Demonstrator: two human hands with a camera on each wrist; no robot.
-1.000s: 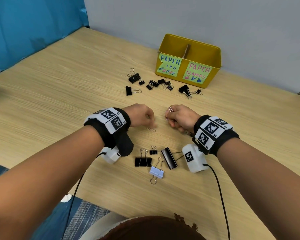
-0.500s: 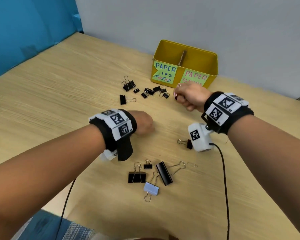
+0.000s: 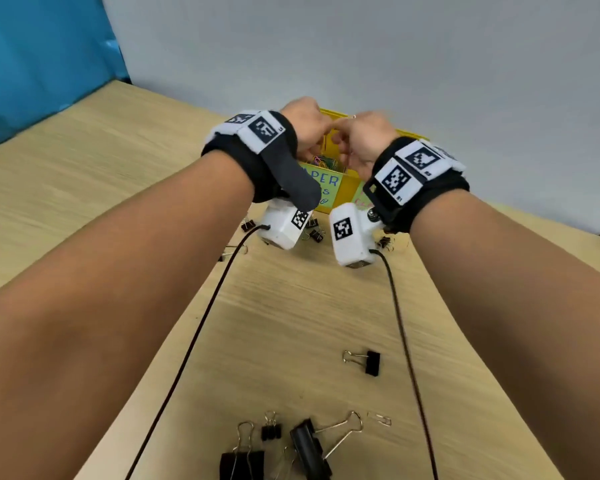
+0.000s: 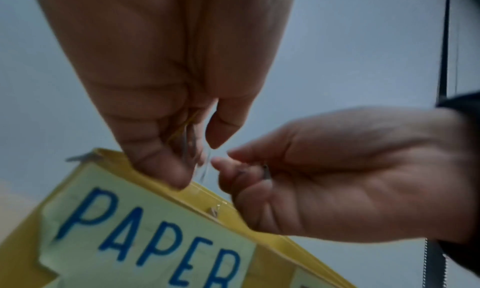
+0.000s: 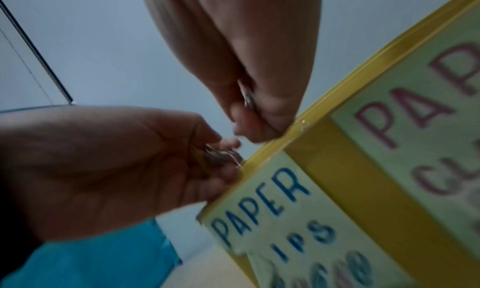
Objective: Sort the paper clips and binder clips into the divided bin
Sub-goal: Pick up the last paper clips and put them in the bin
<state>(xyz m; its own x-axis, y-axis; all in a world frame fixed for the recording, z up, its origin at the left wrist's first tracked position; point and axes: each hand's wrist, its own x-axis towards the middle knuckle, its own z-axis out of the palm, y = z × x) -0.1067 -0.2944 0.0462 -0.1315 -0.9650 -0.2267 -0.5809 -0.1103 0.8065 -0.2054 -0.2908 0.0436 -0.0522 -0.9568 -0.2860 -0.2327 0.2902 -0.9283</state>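
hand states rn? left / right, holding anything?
Left hand: fingers curled, pinching paper clips above the yellow bin.
Right hand: fingers curled, pinching a metal clip at the bin's rim.

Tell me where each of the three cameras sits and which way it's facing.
Head: on the head, facing forward and down at the yellow bin; both forearms show.
Left wrist: under the wrist, looking up along the left hand.
Right wrist: under the wrist, looking up along the right hand.
Shared: both wrist views show both hands and the bin.
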